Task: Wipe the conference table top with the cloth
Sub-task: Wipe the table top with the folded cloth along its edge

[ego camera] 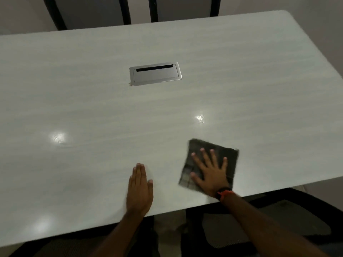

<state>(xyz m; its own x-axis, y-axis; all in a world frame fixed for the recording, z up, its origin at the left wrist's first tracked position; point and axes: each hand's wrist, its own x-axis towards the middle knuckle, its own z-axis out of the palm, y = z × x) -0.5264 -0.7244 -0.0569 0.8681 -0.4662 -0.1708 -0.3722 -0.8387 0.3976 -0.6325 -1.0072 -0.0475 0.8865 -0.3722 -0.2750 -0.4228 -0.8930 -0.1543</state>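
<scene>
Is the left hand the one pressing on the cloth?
No, the right hand lies spread on the cloth; the left hand rests on the bare table top.

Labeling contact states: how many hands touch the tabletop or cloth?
2. Left hand lies flat on the bare table near its front edge; right hand presses, fingers spread, on the cloth.

A rectangular silver metal cable hatch (155,73) with a dark slot; black chair backs (124,10) behind; a black mesh chair seat (278,219) below
</scene>
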